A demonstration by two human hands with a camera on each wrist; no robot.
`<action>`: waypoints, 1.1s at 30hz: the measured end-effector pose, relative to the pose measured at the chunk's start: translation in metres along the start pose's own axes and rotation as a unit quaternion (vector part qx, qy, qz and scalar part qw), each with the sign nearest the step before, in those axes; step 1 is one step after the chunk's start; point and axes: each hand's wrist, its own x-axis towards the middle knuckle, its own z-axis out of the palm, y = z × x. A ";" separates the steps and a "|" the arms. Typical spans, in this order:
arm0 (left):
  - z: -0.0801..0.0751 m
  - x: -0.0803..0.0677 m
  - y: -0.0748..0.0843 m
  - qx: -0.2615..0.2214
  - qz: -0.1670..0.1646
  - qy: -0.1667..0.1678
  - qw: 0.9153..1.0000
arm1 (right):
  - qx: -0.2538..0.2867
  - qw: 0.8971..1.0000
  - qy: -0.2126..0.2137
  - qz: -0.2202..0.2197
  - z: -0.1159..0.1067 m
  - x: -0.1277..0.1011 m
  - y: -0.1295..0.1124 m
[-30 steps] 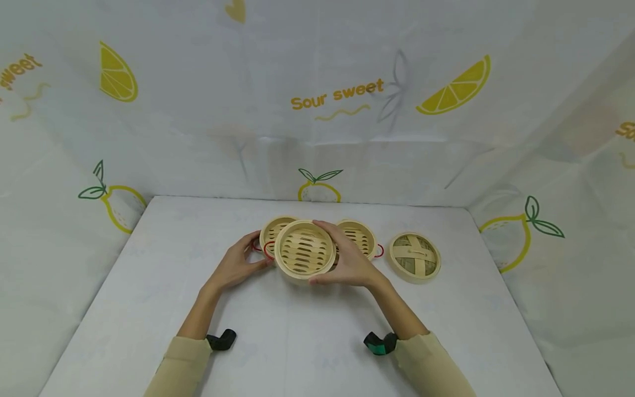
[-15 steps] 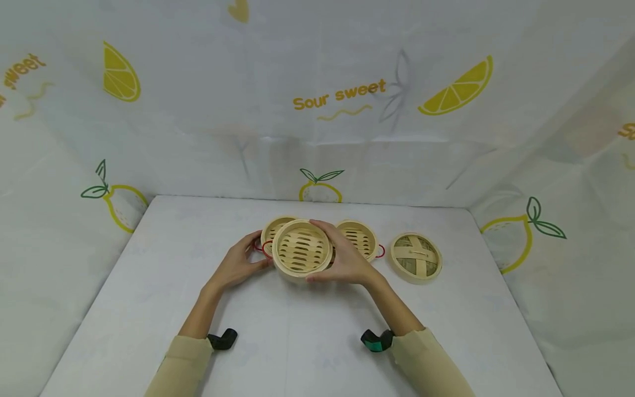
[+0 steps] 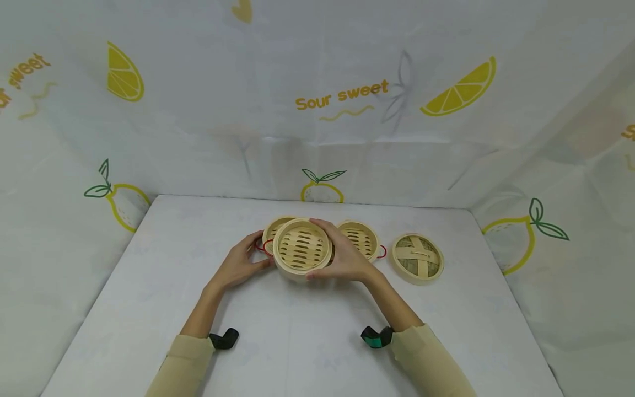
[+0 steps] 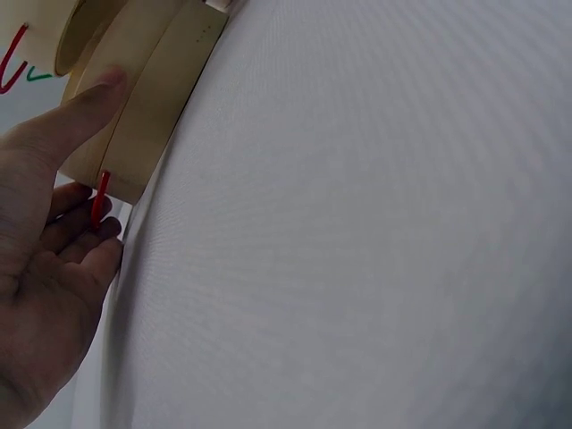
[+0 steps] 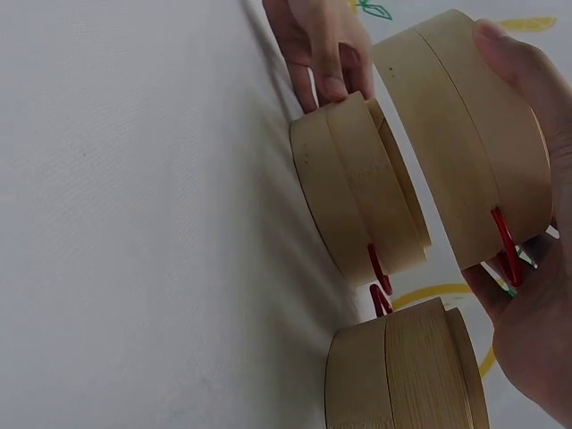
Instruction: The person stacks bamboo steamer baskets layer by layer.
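Since the earlier frames, the held steamer basket (image 3: 302, 246) has moved slightly away from us and to the left, toward the left basket (image 3: 274, 227) on the bench (image 3: 307, 331); our hands have followed it. We grip the held steamer basket with the right hand (image 3: 347, 256): the thumb curls round the near wall and the fingers (image 3: 324, 225) wrap over the far rim. In the right wrist view this basket (image 5: 465, 134) is raised off the bench, with its red wire handle (image 5: 506, 250) against the palm. Our left hand (image 3: 241, 263) rests on the left basket, thumb pressed to its wall (image 4: 134, 116) and fingers (image 4: 76, 232) curled by its red handle (image 4: 98, 198); we class this as a light grip. The left basket sits on the bench, partly covered by the held one in the head view. A third basket (image 3: 359, 238) stands just right of the right hand, and a woven lid (image 3: 416, 257) lies further right, apart from the baskets. Lemon-print sheeting (image 3: 342, 94) encloses the bench on three sides.
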 end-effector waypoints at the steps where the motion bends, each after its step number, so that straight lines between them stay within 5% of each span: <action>1: 0.000 0.000 0.000 0.000 -0.001 -0.001 1.000 | 0.002 1.000 0.000 0.000 0.000 0.001 0.000; 33: 0.001 0.000 0.000 0.009 -0.003 0.008 1.000 | 0.007 0.999 -0.009 0.041 -0.003 0.024 0.007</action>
